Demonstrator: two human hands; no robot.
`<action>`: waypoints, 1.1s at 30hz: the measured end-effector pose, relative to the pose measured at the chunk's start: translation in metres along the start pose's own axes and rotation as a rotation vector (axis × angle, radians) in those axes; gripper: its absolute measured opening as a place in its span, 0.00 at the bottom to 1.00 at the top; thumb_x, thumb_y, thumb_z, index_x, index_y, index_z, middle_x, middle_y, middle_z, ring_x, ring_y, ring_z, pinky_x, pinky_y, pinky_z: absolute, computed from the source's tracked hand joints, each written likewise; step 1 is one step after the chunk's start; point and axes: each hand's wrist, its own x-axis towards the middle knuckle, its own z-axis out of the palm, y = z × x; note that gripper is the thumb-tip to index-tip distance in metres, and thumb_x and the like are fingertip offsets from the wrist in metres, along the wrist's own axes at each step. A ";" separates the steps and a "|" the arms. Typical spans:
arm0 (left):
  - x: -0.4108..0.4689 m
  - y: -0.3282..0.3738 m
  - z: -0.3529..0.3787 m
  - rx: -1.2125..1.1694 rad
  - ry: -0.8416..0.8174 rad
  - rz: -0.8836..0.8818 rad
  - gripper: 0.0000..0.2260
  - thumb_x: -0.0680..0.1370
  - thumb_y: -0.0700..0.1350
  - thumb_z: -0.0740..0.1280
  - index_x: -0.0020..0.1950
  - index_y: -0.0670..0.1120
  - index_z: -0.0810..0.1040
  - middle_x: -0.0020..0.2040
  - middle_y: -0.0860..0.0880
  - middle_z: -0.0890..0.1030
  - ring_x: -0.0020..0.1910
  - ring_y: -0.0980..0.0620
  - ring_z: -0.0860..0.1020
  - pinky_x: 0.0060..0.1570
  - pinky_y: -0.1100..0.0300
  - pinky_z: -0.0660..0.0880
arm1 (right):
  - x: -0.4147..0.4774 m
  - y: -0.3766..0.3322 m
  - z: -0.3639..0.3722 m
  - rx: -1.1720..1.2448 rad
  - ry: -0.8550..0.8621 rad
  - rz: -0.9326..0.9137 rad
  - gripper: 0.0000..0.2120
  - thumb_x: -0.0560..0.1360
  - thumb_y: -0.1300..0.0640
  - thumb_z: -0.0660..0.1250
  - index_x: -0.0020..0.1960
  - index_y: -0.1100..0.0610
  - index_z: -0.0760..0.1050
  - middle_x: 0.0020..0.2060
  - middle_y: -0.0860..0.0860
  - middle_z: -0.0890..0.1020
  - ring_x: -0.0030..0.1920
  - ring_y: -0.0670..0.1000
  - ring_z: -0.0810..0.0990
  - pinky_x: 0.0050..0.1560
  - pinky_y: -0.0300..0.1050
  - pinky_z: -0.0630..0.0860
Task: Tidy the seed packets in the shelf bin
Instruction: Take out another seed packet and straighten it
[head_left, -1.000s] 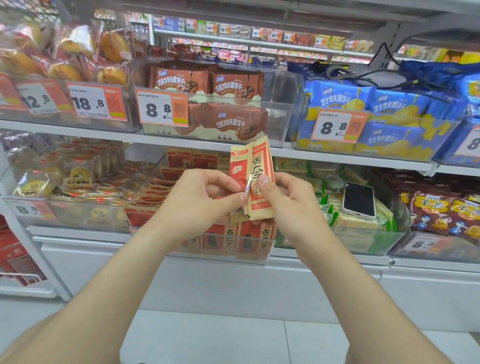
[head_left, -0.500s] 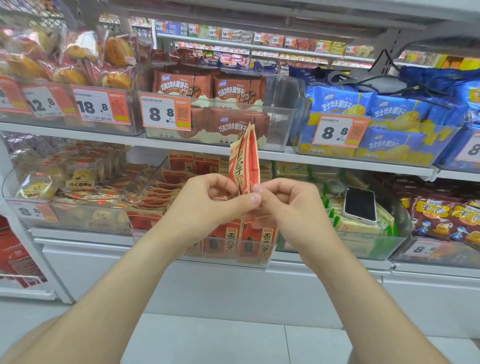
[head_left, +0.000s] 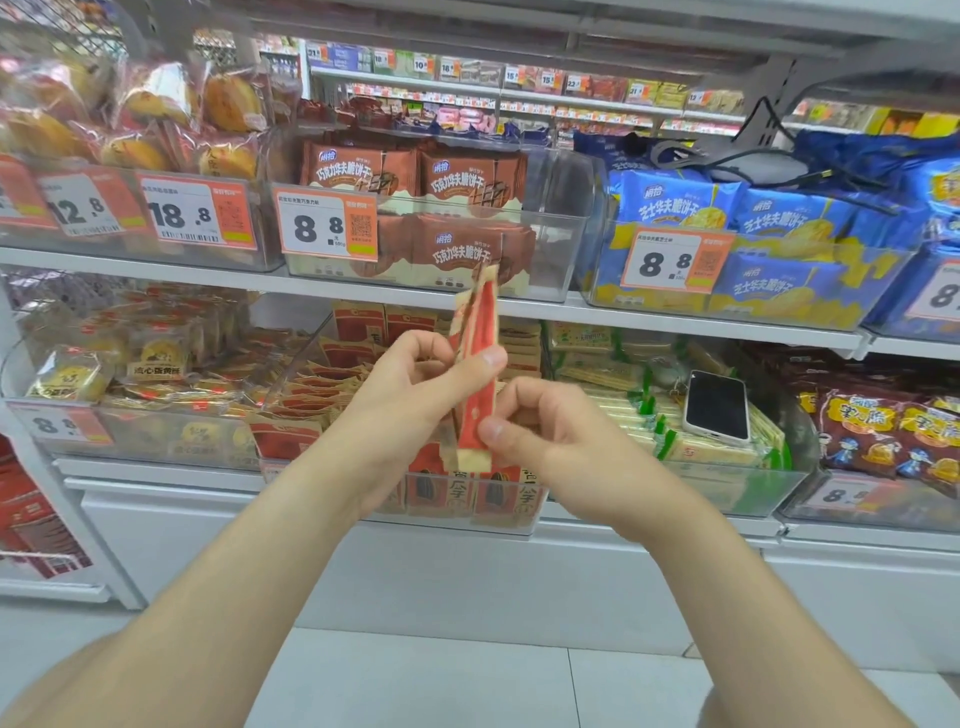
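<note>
1. Left hand (head_left: 415, 400) pinches a slim stack of glossy red-and-cream seed packets (head_left: 480, 374) at mid-height, and the right hand (head_left: 550, 441) pinches its lower end.
2. Packets stand upright, edge-on, just above the front of the clear plastic shelf bin (head_left: 298, 371).
3. Probably light, floppy and slick, so they are best gripped across the flat faces.

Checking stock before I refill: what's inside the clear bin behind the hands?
Red-and-cream seed packets: some stand at the bin's front and back, others lie stacked at the left. The left hand, right hand and held packets cover its middle, which cannot be seen.
</note>
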 end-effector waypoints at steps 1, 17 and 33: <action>0.001 -0.002 0.002 -0.001 0.055 0.002 0.26 0.71 0.60 0.82 0.55 0.47 0.72 0.48 0.45 0.83 0.45 0.46 0.83 0.49 0.46 0.80 | -0.002 0.001 0.002 -0.041 -0.045 -0.007 0.06 0.84 0.59 0.70 0.47 0.57 0.80 0.44 0.52 0.87 0.48 0.55 0.86 0.61 0.67 0.81; -0.010 -0.001 0.015 0.152 -0.200 -0.012 0.15 0.86 0.58 0.64 0.58 0.47 0.77 0.46 0.47 0.82 0.43 0.50 0.81 0.46 0.55 0.81 | 0.007 0.001 -0.004 0.037 0.372 -0.124 0.13 0.88 0.56 0.62 0.51 0.62 0.81 0.45 0.65 0.83 0.43 0.55 0.81 0.51 0.62 0.81; -0.015 0.001 0.012 0.094 -0.342 -0.074 0.11 0.87 0.50 0.64 0.54 0.43 0.69 0.51 0.37 0.85 0.49 0.37 0.85 0.53 0.38 0.82 | 0.004 -0.004 -0.007 0.043 0.390 -0.162 0.12 0.85 0.55 0.68 0.45 0.58 0.83 0.35 0.49 0.83 0.37 0.46 0.79 0.39 0.43 0.77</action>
